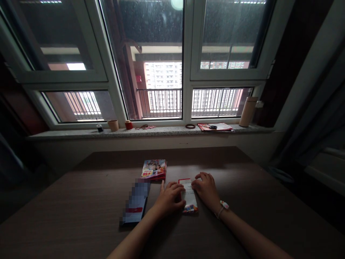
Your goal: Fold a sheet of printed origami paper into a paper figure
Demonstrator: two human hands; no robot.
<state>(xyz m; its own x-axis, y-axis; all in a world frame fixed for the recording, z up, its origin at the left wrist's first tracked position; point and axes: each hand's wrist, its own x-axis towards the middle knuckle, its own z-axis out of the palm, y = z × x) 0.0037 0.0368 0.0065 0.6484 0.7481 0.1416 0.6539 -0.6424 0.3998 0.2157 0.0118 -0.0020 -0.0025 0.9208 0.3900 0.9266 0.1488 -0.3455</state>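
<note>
Apparently smoothing or folding is under way: the leaflet (190, 198) lies lower centre of the frame, left hand (170, 197) curled over its left edge, right hand's (207, 189) bent fingertips by its right; grip unclear. Next probably calls for even pressing.

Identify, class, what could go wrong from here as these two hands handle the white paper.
1. The narrow white paper leaflet with a red top edge might skew or crease, since the left hand and right hand are at its opposite long sides.
2. The left forearm could nudge the flat, dark-blue rectangular object beside it.
</note>
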